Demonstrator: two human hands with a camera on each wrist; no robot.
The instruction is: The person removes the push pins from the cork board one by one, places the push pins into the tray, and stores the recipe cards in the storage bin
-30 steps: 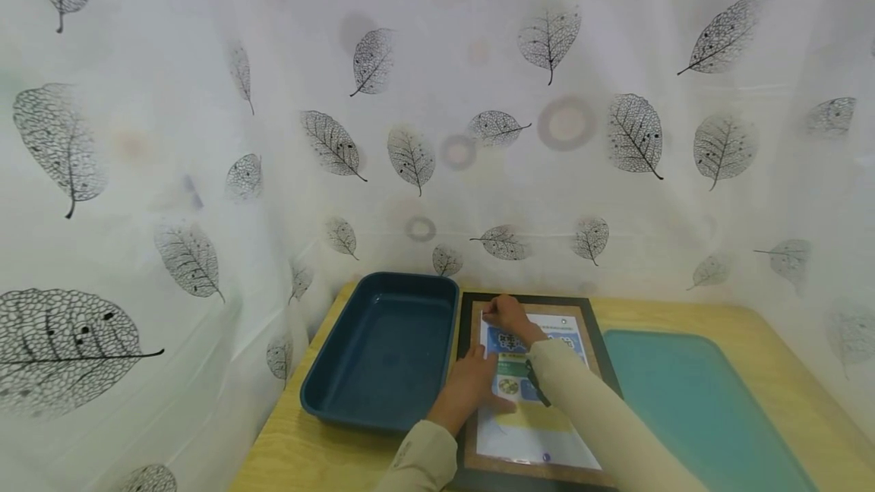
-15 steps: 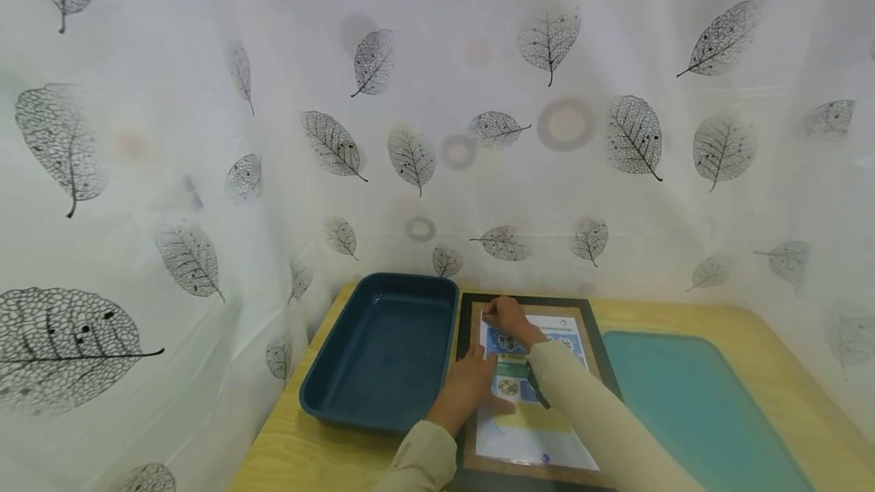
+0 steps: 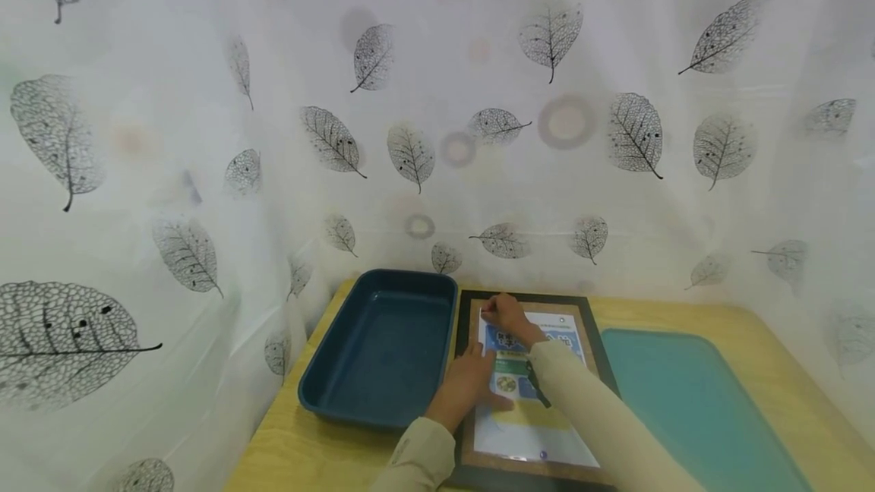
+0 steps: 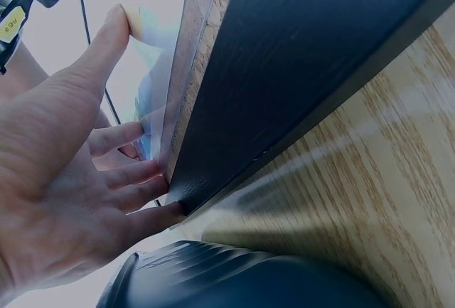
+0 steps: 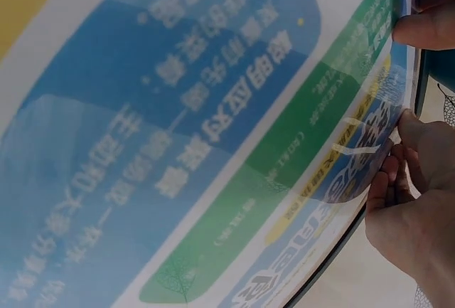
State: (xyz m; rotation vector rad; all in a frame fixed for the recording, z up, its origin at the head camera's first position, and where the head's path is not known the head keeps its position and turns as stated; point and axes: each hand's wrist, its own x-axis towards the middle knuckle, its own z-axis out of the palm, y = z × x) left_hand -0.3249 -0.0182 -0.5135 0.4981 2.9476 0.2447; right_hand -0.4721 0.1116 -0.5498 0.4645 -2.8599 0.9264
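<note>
A laminated printed poster (image 3: 526, 431) lies on a cork board with a black frame (image 3: 598, 340). My right hand (image 3: 507, 316) is at the poster's top left corner with its fingers curled. In the right wrist view its thumb and fingertips come together at the poster's edge, and the small thing pinched there is hidden. My left hand (image 3: 467, 386) rests over the poster's left side. The left wrist view shows its fingers (image 4: 131, 173) spread and nearly straight, tips at the cork and frame. One pale pin (image 3: 562, 320) sits top right, a purple pin (image 3: 543, 455) at the bottom.
A deep dark blue tray (image 3: 383, 355) stands just left of the board. On the right lies a flat teal tray (image 3: 697, 401). Both rest on a wooden table (image 3: 270, 454). A white curtain with leaf prints (image 3: 615, 44) hangs behind and at the sides.
Both hands keep the same place on the board. The whole head view has shifted up very slightly.
</note>
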